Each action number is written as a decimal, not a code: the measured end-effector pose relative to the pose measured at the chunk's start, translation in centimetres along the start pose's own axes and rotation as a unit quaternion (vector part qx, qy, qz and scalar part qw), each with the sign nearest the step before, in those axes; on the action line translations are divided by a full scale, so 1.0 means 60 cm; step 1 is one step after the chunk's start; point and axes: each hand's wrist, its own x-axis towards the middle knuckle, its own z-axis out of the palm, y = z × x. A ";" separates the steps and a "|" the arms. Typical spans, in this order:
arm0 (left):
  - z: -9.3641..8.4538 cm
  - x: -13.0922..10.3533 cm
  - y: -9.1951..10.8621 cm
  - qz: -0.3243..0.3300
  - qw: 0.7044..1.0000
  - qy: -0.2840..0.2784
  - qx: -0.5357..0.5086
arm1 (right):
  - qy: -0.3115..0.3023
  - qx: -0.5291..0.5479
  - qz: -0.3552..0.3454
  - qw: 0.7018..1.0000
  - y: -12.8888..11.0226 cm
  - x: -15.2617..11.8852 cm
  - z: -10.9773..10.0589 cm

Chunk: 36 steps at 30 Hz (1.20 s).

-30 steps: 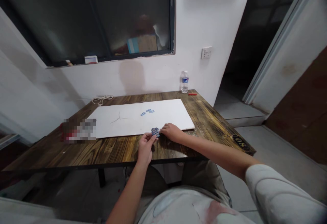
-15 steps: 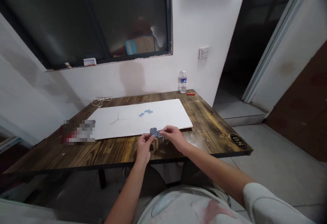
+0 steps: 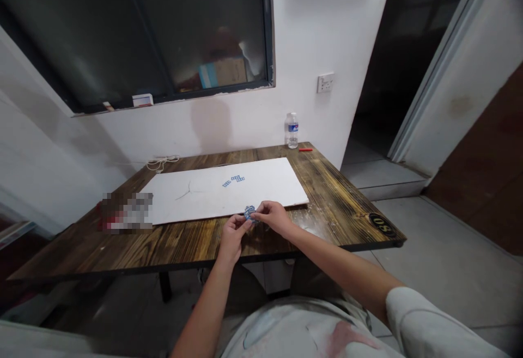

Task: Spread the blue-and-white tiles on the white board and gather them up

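Observation:
Small blue-and-white pieces (image 3: 249, 212), bunched together, are held up between both hands over the near edge of the white board (image 3: 269, 175). My left hand (image 3: 233, 234) is closed, pinching the bunch from the left with thumb and fingers. From the right, my right hand (image 3: 274, 217) is closed with thumb and fingertips at the same bunch; whether it grips a separate piece cannot be made out. Several similar blue pieces (image 3: 233, 180) lie on the board beyond my hands.
The board lies on a dark wooden table (image 3: 335, 205). A clear bottle (image 3: 292, 131) and a red pen-like object (image 3: 305, 150) are at the back right. A white cable (image 3: 162, 162) lies at the back left, and a blurred patch (image 3: 126, 212) covers something at the left.
My hands have come closer together, with the left slightly to the right. The pieces between them, spread out before, now form a more compact bunch.

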 end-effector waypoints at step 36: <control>-0.003 -0.003 -0.006 -0.020 0.997 0.060 -0.046 | -0.136 -0.554 -0.097 0.816 0.099 0.265 0.035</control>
